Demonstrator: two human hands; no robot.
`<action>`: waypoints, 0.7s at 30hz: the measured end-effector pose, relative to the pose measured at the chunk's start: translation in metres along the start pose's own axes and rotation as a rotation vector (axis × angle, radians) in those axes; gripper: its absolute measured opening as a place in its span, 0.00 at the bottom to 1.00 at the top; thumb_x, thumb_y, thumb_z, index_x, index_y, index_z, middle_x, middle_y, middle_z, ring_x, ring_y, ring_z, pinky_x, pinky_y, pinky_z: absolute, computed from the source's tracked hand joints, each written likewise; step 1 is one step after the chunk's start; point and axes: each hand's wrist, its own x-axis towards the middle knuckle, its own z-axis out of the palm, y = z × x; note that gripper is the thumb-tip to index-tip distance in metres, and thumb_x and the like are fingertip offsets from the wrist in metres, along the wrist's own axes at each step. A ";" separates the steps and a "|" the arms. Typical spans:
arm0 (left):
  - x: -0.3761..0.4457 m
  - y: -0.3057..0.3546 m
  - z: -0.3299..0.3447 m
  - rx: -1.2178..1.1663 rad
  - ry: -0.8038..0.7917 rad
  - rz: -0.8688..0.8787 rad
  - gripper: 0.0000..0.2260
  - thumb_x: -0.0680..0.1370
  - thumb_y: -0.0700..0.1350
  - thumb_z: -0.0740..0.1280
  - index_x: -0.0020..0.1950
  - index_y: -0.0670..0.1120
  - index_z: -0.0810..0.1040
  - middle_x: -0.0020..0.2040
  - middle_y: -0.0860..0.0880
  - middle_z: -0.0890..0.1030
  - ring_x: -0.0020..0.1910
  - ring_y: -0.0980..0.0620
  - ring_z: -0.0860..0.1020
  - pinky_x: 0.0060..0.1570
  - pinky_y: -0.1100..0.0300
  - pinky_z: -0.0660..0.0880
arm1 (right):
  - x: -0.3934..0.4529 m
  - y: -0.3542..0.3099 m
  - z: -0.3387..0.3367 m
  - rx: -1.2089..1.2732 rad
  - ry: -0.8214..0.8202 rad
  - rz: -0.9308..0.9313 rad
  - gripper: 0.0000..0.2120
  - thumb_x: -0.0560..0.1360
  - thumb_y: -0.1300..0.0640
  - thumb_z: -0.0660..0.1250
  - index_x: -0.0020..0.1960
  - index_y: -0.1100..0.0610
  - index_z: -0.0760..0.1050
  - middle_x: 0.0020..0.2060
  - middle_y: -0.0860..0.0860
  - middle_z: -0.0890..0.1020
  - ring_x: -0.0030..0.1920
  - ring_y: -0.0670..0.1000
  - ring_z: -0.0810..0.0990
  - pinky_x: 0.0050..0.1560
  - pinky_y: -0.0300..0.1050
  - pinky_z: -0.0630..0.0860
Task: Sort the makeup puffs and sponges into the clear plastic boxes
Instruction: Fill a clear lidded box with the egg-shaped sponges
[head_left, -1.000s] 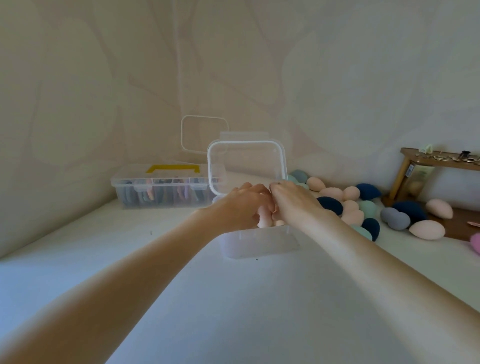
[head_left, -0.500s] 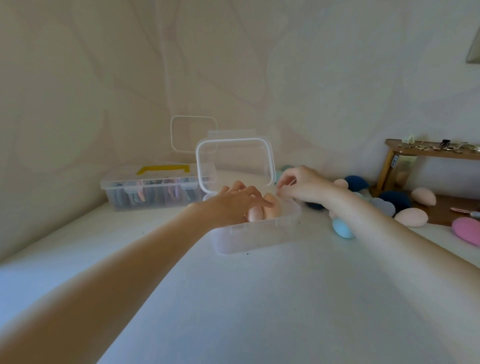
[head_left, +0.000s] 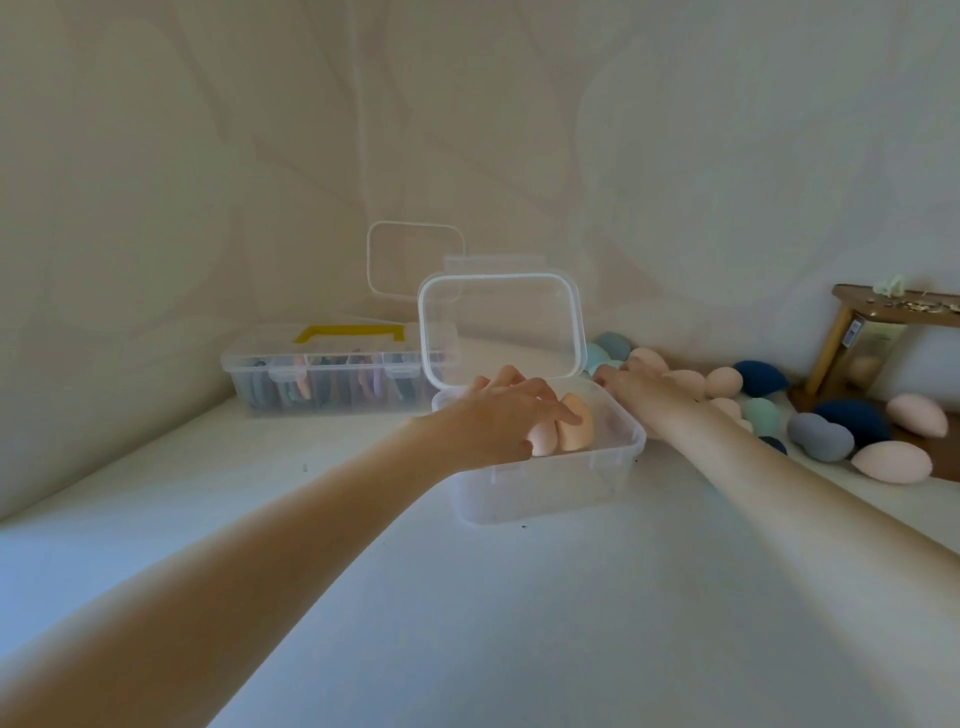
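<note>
Sitting on the white counter (head_left: 519, 623), the clear plastic box (head_left: 545, 483) has its hinged lid (head_left: 498, 327) standing upright at the back. Inside are two egg-shaped sponges, a pale pink sponge (head_left: 543, 439) touching an orange-peach sponge (head_left: 576, 423), both toward the box's left half. Left hand (head_left: 498, 415) reaches over the left rim; fingers lie loosely extended on top of the two sponges, touching them, grip apart rather than clamped. Right hand (head_left: 639, 387) is outside the box, just beyond its back right corner, at the near edge of the loose sponge pile (head_left: 769, 405); fingers point away from camera, so whether that grip is apart or closed on anything cannot be told. Pile colours: peach, mint, navy, grey-blue. Second lidded box with yellow handle (head_left: 332, 374) sits back left, near the wall.
</note>
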 end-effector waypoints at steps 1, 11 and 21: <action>0.000 0.001 0.001 -0.006 -0.001 -0.001 0.23 0.79 0.43 0.63 0.71 0.60 0.63 0.71 0.54 0.65 0.69 0.48 0.62 0.66 0.52 0.63 | 0.002 0.002 0.005 0.012 0.015 -0.006 0.14 0.80 0.56 0.54 0.64 0.57 0.68 0.64 0.57 0.69 0.57 0.57 0.71 0.55 0.49 0.68; 0.002 0.000 0.002 -0.058 0.027 -0.017 0.24 0.78 0.41 0.63 0.70 0.60 0.65 0.70 0.55 0.67 0.67 0.49 0.63 0.64 0.54 0.62 | -0.014 -0.004 -0.046 0.859 0.344 0.011 0.02 0.74 0.57 0.61 0.45 0.55 0.68 0.45 0.53 0.74 0.45 0.55 0.74 0.38 0.44 0.71; 0.003 -0.003 -0.011 -0.354 -0.009 -0.244 0.12 0.77 0.43 0.62 0.60 0.48 0.76 0.62 0.51 0.74 0.59 0.48 0.74 0.54 0.59 0.69 | -0.045 -0.046 -0.034 1.087 -0.327 0.069 0.07 0.73 0.59 0.56 0.39 0.60 0.69 0.32 0.59 0.76 0.34 0.57 0.75 0.43 0.49 0.73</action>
